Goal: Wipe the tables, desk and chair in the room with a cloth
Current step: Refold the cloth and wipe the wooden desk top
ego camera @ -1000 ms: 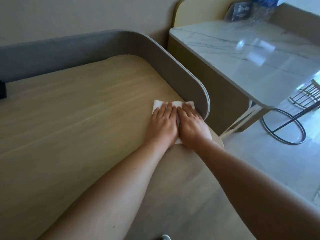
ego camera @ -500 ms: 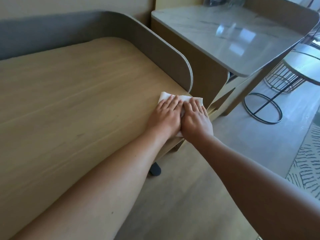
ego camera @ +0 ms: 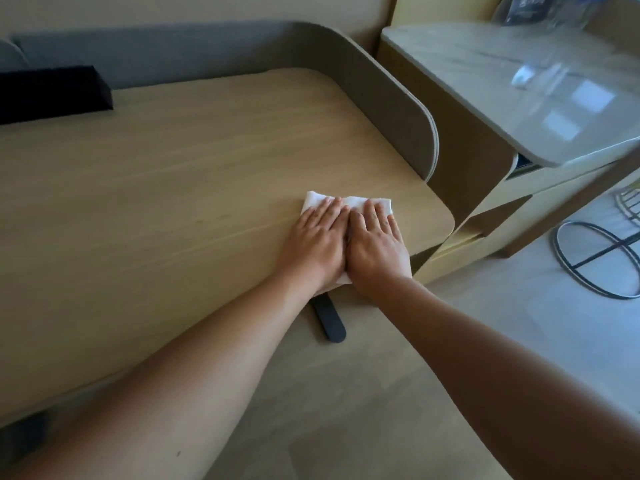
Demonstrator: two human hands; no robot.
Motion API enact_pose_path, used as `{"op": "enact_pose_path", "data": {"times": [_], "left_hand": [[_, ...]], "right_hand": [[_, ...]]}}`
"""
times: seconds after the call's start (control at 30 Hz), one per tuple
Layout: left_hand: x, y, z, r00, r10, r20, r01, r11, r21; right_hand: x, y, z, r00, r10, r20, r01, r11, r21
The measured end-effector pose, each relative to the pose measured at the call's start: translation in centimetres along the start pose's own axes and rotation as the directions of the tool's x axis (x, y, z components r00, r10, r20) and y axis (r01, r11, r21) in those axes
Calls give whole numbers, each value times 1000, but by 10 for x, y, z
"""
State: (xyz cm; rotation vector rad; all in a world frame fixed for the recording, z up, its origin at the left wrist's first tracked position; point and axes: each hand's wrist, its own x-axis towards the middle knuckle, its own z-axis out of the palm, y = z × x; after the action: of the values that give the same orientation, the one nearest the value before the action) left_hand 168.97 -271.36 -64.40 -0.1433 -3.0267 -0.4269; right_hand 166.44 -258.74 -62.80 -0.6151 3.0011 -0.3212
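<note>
While both palms lie flat on it, the white cloth (ego camera: pixel 349 202) sits on the wooden desk (ego camera: pixel 173 202) close to the front right corner. Its far edge pokes out past the fingertips at twelve o'clock, and a sliver shows between the wrists at six, right at the desk's front edge. The left hand (ego camera: pixel 315 242) and right hand (ego camera: pixel 375 251) lie side by side, touching along their inner edges, with the fingers straight and pressing down rather than curled round anything.

From where I stand the cloth looks thin, soft and very light, folded into a small pad. I'd guess it has no stiffness of its own, so a push from one edge would bunch it; spread palms on top are the sensible hold for wiping. The desk's smooth top should let it glide easily, which also means it could slip out from under a light hand. To lift it, the loose corner at eleven o'clock or the one at one o'clock seems the easiest place to pinch.

At three o'clock the desk ends with open floor below, so a stroke that way could drag the cloth off. The grey surround (ego camera: pixel 391 109) rises at one o'clock, and the marble table (ego camera: pixel 519 98) stands beyond it at two o'clock.
</note>
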Motion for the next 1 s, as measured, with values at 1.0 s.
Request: {"op": "enact_pose_path", "data": {"times": [1.0], "left_hand": [[-178,-279,-88,915,-322,-245,331,944,-3]], "right_hand": [[41,-330,67,893,-442,82,435,896,94]]}}
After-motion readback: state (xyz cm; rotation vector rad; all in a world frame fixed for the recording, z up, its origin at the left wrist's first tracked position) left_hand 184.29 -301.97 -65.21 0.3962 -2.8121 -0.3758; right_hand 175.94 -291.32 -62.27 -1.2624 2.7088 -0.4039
